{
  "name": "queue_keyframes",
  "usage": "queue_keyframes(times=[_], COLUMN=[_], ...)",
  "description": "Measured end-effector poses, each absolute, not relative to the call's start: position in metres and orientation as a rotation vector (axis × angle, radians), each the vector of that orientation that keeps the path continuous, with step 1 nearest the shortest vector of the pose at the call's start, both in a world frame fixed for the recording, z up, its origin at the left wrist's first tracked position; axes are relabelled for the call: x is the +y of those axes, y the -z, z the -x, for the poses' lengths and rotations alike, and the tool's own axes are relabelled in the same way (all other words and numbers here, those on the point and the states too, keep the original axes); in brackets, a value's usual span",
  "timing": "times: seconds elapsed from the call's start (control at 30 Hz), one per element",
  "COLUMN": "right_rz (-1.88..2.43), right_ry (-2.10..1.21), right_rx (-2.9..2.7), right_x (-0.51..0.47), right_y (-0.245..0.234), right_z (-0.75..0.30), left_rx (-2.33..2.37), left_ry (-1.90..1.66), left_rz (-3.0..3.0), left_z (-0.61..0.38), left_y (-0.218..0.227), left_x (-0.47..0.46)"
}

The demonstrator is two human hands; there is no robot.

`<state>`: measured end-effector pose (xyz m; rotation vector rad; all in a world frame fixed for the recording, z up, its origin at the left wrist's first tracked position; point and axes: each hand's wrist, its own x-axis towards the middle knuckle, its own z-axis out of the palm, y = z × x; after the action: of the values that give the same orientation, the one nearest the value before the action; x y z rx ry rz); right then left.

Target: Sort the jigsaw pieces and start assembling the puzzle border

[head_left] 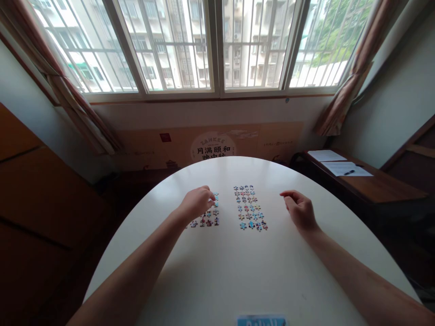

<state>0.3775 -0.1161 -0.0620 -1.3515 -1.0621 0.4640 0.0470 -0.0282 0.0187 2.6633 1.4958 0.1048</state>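
Jigsaw pieces lie in two groups of loose rows on a white round table (224, 280). My left hand (197, 202) is over the left group of jigsaw pieces (210, 222) and hides part of it. Its thumb and fingertips are pinched together close to the pieces at that group's right side; whether a piece is between them I cannot make out. The right group of jigsaw pieces (250, 208) lies apart, between my two hands. To its right, my right hand (299, 210) rests at the table with curled fingers and nothing visible in it.
A blue item with white lettering (261, 321) is cut off at the near table edge. On the right, a wooden desk (390, 188) bears papers (343, 169) and a dark pen (349, 172). Beyond the table are a printed banner (142, 140) and barred windows.
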Motion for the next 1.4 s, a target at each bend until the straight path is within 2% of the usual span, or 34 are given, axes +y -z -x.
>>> queue_keyframes(times=[1.4], right_rz=[1.352], right_ry=[-0.425], right_rx=[-1.177], right_x=[-0.1159], right_y=[0.0573], right_z=[-0.3731], left_rx=[1.565], left_ry=[0.0], left_rz=[-2.627], left_z=[-0.0541], left_y=[-0.0111], left_x=[-0.0291])
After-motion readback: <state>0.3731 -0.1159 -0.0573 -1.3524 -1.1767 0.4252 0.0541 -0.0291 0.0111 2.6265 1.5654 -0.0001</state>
